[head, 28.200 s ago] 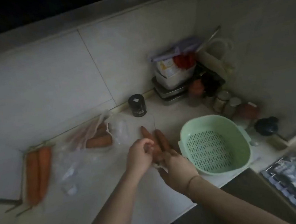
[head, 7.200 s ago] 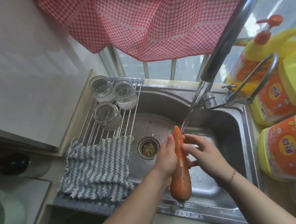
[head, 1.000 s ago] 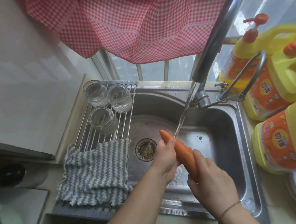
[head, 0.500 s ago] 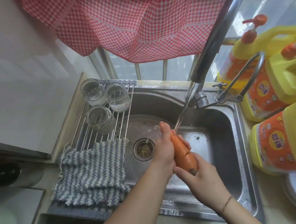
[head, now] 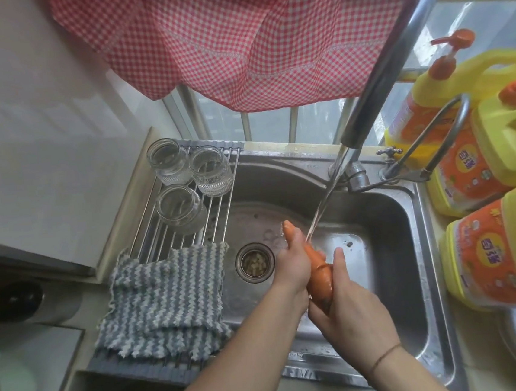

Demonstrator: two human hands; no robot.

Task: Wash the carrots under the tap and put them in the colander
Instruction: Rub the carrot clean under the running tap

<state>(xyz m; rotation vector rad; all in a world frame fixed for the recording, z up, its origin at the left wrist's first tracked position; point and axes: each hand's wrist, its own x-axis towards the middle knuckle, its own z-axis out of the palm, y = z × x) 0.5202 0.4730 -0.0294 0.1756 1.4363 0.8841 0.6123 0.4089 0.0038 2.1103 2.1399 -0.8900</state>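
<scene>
Long orange carrot (head: 317,271), mid-frame, looks stiff and slippery; both hands (head: 291,263) (head: 346,309) grip it; best held mid-body.

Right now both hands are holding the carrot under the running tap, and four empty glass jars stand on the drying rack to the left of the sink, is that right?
Nearly. The head view shows three glass jars on the drying rack, not four. The rest holds: the left hand and right hand both hold the carrot under the running tap.
</scene>
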